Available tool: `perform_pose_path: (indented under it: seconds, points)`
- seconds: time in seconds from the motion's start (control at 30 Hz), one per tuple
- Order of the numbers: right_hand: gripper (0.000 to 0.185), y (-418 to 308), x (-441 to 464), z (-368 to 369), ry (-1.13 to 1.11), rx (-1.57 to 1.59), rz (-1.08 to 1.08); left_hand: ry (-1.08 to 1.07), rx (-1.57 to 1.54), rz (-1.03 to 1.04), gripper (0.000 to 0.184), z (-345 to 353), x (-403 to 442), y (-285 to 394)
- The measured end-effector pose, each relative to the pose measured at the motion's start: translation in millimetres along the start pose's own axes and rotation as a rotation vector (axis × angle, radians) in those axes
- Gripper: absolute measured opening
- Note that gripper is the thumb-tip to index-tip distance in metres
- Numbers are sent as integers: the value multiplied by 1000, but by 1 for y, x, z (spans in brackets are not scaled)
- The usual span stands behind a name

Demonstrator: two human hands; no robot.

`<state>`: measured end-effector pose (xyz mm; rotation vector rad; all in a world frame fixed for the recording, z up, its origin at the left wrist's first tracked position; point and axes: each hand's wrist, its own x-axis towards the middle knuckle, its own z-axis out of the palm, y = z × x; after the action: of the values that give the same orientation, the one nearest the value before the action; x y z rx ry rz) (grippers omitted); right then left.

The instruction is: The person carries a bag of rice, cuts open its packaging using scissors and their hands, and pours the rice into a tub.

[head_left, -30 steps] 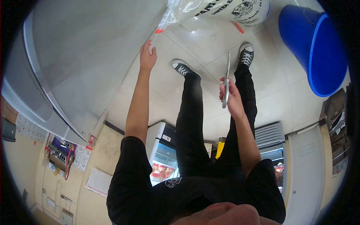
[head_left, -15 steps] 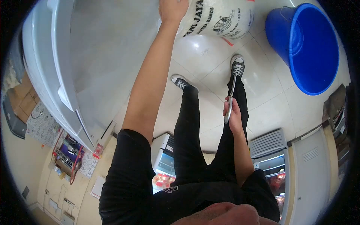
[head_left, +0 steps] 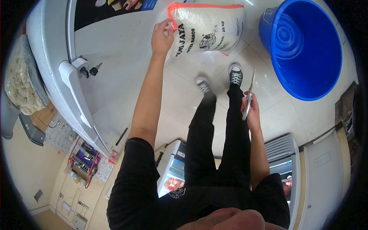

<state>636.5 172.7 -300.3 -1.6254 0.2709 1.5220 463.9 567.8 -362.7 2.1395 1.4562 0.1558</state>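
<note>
A large white sack (head_left: 207,28) with black print and orange edges lies on the tiled floor at the top. My left hand (head_left: 162,38) pinches the orange corner at the sack's left end. My right hand (head_left: 251,111) is wrapped round the handles of a pair of scissors (head_left: 249,97), their blades pointing up and away from me. The scissors are below and to the right of the sack, not touching it.
A big blue bucket (head_left: 306,50) stands at the upper right. On the left is a chest freezer (head_left: 111,57) with keys (head_left: 96,69) in its lock. Glass-fronted coolers (head_left: 174,168) are behind my legs.
My left hand has shifted along to the sack's orange corner. More of the sack and the freezer has come into view. My left foot has moved, and the scissors stay in my right hand.
</note>
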Motion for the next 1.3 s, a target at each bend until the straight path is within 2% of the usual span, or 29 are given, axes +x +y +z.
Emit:
perform_pose_path:
  seconds: [0.1, 0.3, 0.43, 0.5, 0.6, 0.73, 0.83, 0.87, 0.97, 1.07, 1.2, 1.3]
  points:
    - [29, 2, -1, 0, 9, 49, 22, -110, 74, 95, 27, -1, 2, -10]
    - [27, -9, -12, 36, -19, 92, 49, -234, 47, 149, 20, -16, 7, -24]
    - [28, -52, -4, 73, -122, 123, 29, -187, -103, 79, 17, -21, 18, -20]
    - [32, -54, 10, 79, -239, 121, -15, -152, -147, 58, 17, -15, 16, -19]
    - [31, -43, 65, 100, -312, 155, 33, -79, -67, 116, 18, -14, 14, -9]
    - [32, -68, 96, 137, -448, 104, 107, -229, -271, -146, 18, -7, 15, -7]
    - [33, -82, 107, 157, -618, 321, 177, -302, -459, -302, 17, -6, 2, 0]
    - [37, -88, 110, 164, -596, 306, 199, -314, -498, -321, 17, -6, 4, 2]
    - [44, -76, 134, 196, -279, 6, -129, -314, -575, -287, 17, 3, 7, 3]
    - [51, -85, 164, 227, -80, 92, -378, -355, -539, -197, 18, 3, 13, 9]
    - [51, -91, 195, 247, -20, -9, -461, -409, -433, -123, 20, -1, 29, 14]
    - [47, -93, 203, 251, -42, -22, -460, -385, -330, 66, 21, -2, 40, 6]
